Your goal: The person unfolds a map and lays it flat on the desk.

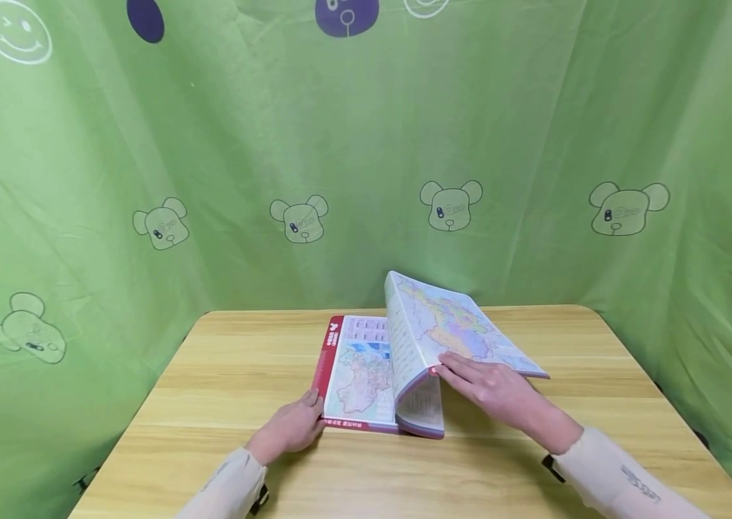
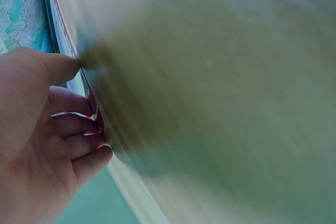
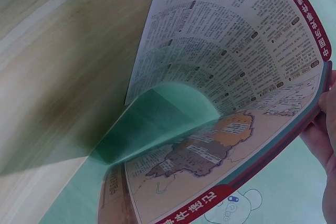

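A large printed map (image 1: 360, 382) with red borders lies partly flat on the wooden table, and its right part curls up into a raised flap (image 1: 450, 317). At the lower left corner of the flat part, my left hand (image 1: 290, 425) grips the edge; in the left wrist view its thumb and curled fingers (image 2: 89, 145) meet along that edge. My right hand (image 1: 489, 386) holds the near edge of the flap, fingers on the coloured upper face. The right wrist view shows the flap's bowed underside (image 3: 199, 51), covered in text and a small map; most of that hand is cut off there.
The light wooden table (image 1: 210, 382) has rounded far corners. A green curtain (image 1: 366, 144) printed with bear heads hangs behind it and along both sides, close to the table's edges.
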Available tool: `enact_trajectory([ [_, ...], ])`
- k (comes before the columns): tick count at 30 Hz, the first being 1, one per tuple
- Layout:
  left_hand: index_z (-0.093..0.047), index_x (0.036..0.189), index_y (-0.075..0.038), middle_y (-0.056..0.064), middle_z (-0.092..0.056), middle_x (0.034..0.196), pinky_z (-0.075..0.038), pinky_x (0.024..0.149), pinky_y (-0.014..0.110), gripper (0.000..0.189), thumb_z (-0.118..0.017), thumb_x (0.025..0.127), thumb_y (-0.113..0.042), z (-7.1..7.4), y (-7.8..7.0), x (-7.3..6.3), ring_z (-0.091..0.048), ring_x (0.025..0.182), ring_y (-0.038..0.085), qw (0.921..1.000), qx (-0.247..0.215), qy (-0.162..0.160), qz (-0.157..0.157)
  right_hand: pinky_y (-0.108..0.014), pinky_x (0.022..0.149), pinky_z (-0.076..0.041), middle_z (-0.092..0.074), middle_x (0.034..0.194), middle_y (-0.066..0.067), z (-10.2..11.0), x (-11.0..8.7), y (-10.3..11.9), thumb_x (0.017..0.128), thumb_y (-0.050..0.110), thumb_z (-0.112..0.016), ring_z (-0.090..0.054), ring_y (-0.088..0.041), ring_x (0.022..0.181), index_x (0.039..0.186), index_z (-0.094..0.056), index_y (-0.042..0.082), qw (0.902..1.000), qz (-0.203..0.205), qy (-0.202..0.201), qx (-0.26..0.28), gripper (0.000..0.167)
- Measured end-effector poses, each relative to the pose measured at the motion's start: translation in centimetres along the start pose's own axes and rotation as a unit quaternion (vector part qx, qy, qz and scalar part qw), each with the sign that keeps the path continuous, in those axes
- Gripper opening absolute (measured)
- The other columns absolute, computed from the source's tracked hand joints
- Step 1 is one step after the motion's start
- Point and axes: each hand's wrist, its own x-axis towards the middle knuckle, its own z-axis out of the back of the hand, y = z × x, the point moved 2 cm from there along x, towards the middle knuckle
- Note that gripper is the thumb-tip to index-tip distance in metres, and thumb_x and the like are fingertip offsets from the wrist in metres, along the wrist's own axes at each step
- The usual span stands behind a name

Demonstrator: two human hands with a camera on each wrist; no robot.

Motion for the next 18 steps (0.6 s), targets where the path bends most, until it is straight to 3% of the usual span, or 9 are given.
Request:
enact_trajectory([
  [18,-0.05,0.128,0.01,0.028,-0.044,0.137,-0.039,0.102,0.047,0.049,-0.054,0.096,-0.026,-0.2,1.2,-1.3,-0.041,0.128,0.039,0.9996,-0.02,-0.014,0.012,-0.039,0.071,-0.056,-0.063,0.118,-0.019,0.6,-1.0,-0.1,0.105,0.009,-0.017,-0.064,-0.03,0.102,0.117,-0.065,0.0,0.9999,-0.006,-0.012,0.003,0.05],
])
